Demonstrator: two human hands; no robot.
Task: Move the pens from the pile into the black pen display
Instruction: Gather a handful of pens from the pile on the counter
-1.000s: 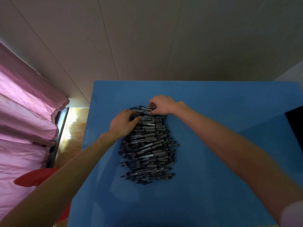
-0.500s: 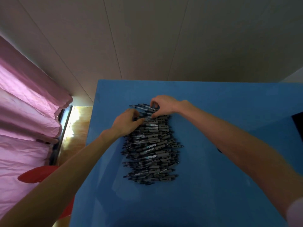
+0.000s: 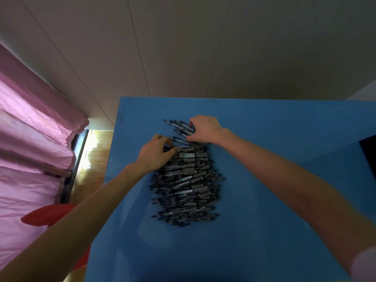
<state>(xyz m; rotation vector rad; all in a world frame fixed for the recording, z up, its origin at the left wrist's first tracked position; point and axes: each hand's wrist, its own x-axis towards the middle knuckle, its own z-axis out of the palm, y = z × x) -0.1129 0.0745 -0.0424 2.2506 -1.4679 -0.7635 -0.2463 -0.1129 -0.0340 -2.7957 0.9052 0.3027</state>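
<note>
A big pile of dark pens with grey grips (image 3: 188, 184) lies in the middle of the blue table (image 3: 264, 231). My left hand (image 3: 155, 152) sits at the pile's far left corner, fingers curled round pens there. My right hand (image 3: 203, 129) is at the far end of the pile, fingers and thumb pinching several pens (image 3: 179, 127) that fan out to the left. A black edge at the far right, probably the pen display (image 3: 369, 151), is mostly cut off by the frame.
A pink curtain (image 3: 30, 139) hangs at the left, with a red object (image 3: 46, 216) below it beside the table. A pale panelled wall (image 3: 183, 47) rises behind the table's far edge.
My right hand has drawn several pens off the far end of the pile, and they now fan out apart from it. My left hand stays at the pile's far left corner.
</note>
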